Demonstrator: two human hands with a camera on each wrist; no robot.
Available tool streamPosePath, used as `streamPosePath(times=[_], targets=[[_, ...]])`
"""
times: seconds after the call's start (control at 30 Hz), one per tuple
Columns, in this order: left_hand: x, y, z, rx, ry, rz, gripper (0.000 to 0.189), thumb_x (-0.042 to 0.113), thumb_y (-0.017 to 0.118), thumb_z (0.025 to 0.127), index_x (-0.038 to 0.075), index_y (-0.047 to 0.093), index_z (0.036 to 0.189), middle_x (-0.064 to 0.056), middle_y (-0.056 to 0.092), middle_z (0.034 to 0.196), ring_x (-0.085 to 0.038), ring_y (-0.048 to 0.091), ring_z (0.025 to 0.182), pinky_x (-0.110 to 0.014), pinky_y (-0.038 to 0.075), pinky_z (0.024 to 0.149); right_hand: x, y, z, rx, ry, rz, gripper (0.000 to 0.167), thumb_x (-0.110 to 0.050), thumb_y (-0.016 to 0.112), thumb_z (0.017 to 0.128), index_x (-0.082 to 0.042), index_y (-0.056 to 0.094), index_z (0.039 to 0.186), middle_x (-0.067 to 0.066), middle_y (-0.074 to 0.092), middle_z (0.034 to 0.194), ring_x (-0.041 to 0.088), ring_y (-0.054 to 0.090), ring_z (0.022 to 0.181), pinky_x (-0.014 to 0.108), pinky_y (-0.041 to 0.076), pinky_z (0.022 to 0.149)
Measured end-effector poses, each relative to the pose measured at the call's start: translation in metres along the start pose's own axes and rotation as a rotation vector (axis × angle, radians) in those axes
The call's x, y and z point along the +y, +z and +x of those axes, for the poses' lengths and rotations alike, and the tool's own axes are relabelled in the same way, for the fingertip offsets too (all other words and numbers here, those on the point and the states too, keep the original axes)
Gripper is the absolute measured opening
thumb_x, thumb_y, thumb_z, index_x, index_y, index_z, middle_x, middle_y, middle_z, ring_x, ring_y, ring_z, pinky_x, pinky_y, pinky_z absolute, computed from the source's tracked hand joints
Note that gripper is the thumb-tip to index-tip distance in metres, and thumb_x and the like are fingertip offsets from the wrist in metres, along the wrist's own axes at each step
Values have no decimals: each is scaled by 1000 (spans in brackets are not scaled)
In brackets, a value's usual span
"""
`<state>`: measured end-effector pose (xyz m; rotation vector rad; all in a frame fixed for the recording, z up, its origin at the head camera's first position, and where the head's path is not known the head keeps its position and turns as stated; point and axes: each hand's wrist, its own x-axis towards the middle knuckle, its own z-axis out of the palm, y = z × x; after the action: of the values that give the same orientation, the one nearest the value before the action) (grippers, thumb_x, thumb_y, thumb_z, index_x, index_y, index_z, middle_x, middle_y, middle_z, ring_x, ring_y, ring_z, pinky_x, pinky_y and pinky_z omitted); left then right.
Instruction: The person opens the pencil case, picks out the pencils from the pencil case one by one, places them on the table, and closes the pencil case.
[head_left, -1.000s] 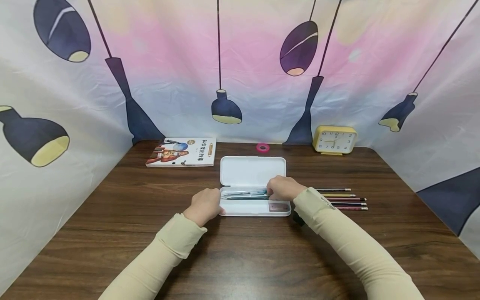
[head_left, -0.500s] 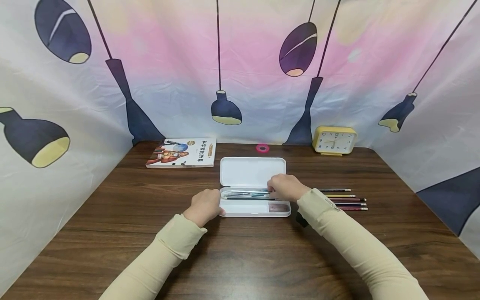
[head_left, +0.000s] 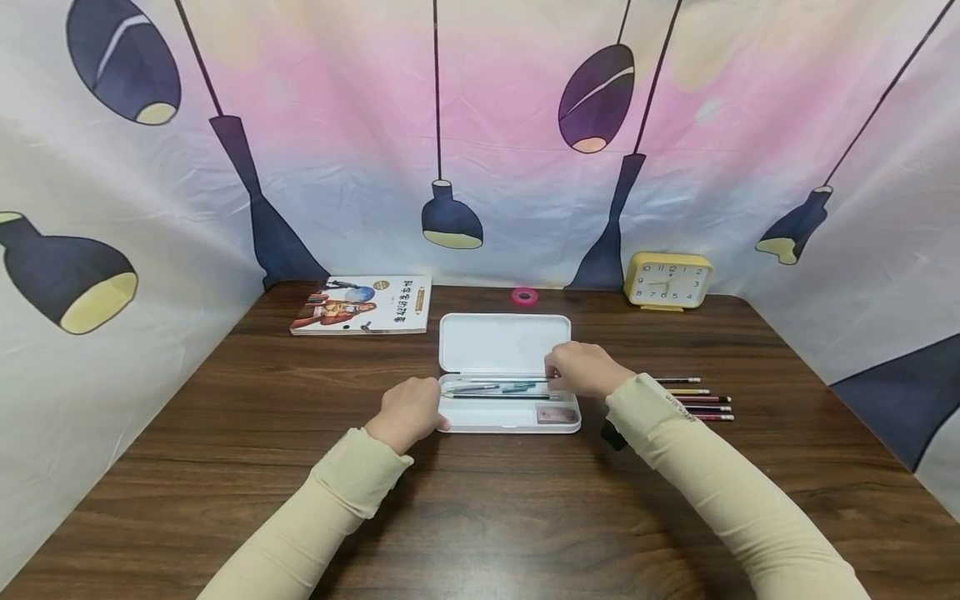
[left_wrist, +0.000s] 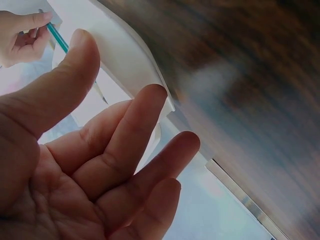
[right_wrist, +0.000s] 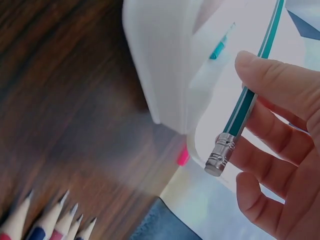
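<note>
An open white pencil case lies mid-table, its lid tipped back. My left hand is at the case's left end, thumb by the front corner; the left wrist view shows its fingers loosely extended. My right hand, over the case's right side, pinches a green pencil between thumb and fingers near its eraser end. That pencil slants over the case in the right wrist view. Slim writing tools, one with teal parts, lie in the rear compartment. A pinkish block sits at the front right.
Several pencils lie in a row right of the case, partly behind the right sleeve; their sharpened tips show in the right wrist view. A book, a pink ring-shaped roll and a yellow alarm clock are along the back edge.
My right hand has shifted a little to the right and away from the middle of the case, uncovering more of the tools inside. The left hand has stayed in place.
</note>
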<state>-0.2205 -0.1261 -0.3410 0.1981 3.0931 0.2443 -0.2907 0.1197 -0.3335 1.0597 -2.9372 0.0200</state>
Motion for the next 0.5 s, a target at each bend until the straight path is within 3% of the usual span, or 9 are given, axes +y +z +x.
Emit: streamPosePath(times=[0.5], targets=[[-1, 0, 0, 2, 4, -3, 32, 29, 77, 61, 5, 59, 70, -9, 60, 70, -19, 53, 60, -36, 41, 47, 9, -2, -10, -17, 16, 1, 9, -19, 67, 74, -15, 61, 70, -7, 51, 66, 10, 46, 59, 27, 40, 53]])
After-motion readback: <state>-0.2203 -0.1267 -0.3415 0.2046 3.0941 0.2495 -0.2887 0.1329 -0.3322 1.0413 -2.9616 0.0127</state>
